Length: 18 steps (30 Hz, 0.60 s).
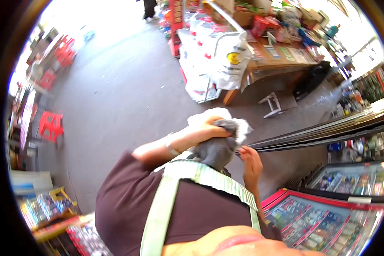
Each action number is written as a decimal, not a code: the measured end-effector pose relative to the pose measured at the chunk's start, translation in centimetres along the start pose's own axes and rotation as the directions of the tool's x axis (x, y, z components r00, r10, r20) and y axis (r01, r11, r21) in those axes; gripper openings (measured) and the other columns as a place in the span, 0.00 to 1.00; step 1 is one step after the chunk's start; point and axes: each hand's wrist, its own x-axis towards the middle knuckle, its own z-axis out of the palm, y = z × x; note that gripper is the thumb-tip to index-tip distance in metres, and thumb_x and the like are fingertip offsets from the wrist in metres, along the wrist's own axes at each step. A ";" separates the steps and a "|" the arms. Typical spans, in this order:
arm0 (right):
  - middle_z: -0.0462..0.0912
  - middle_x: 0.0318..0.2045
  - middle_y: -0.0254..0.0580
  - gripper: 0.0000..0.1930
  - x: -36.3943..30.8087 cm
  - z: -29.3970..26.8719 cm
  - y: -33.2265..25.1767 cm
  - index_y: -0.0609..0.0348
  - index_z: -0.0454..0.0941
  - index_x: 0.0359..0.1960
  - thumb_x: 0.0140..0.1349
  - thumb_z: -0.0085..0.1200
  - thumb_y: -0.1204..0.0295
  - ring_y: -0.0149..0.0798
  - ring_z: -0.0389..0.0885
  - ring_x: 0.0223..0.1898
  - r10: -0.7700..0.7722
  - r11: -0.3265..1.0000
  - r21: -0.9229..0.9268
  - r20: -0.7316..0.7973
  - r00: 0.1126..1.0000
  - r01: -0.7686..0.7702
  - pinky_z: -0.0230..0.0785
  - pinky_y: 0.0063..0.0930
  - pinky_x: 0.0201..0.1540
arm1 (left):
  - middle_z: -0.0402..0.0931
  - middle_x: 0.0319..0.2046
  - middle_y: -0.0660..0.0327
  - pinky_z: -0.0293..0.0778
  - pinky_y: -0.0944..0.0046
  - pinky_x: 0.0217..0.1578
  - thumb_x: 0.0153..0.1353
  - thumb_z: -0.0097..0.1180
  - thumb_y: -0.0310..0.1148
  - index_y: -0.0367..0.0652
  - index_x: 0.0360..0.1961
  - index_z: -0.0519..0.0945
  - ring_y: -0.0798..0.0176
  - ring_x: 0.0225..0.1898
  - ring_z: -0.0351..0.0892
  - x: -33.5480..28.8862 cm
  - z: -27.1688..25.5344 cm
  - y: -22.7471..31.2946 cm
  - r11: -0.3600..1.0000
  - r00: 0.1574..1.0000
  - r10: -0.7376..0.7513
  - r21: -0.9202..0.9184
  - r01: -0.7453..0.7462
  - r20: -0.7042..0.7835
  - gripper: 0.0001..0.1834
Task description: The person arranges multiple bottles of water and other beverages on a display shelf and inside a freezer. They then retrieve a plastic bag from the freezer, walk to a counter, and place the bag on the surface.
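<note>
My left hand (211,131), its arm bent across my chest, is closed round a bunched grey cloth (217,151). Crumpled white material (242,130) shows behind and beside the fingers; whether it is cloth or plastic I cannot make out. My right hand (251,162) is raised to the right of the cloth, apart from it. Its fingers are lightly bent and point upward, close to the end of a long dark-edged door panel (303,134). Blur hides whether the fingertips touch that edge. Nothing shows in the right hand.
A red-framed glass cooler (281,194) with bottles stands at lower right. Ahead are a wooden table (260,64) loaded with goods and a rack hung with a white plastic bag (230,64). A small white stool (271,105) sits beneath the table; a red stool (51,126) stands left.
</note>
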 end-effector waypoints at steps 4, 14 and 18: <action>0.81 0.44 0.41 0.27 14.1 12.2 0.3 0.65 0.77 0.49 0.75 0.32 0.52 0.34 0.78 0.47 -0.030 0.919 0.348 0.532 0.846 -0.186 0.69 0.28 0.50 | 0.79 0.38 0.60 0.73 0.70 0.41 0.57 0.57 0.27 0.33 0.45 0.77 0.69 0.39 0.78 0.1 -11.9 -1.3 0.962 0.973 0.104 -0.229 -0.151 -0.205 0.14; 0.80 0.43 0.37 0.40 38.7 41.8 -2.0 0.56 0.75 0.48 0.60 0.37 0.29 0.33 0.77 0.46 0.010 0.367 0.208 0.974 0.227 -0.907 0.67 0.28 0.52 | 0.74 0.32 0.66 0.69 0.73 0.37 0.55 0.57 0.23 0.36 0.40 0.77 0.74 0.35 0.72 5.6 -36.8 -5.0 0.954 0.814 -0.036 -0.263 -0.145 -0.579 0.10; 0.79 0.43 0.48 0.40 47.9 54.0 -3.5 0.64 0.73 0.45 0.58 0.46 0.32 0.41 0.78 0.47 -0.121 0.117 -0.037 0.991 -0.051 -0.992 0.69 0.32 0.54 | 0.75 0.35 0.65 0.71 0.72 0.39 0.55 0.56 0.24 0.35 0.42 0.77 0.73 0.37 0.73 7.1 -47.9 -4.1 0.988 0.775 -0.099 -0.152 0.003 -0.624 0.13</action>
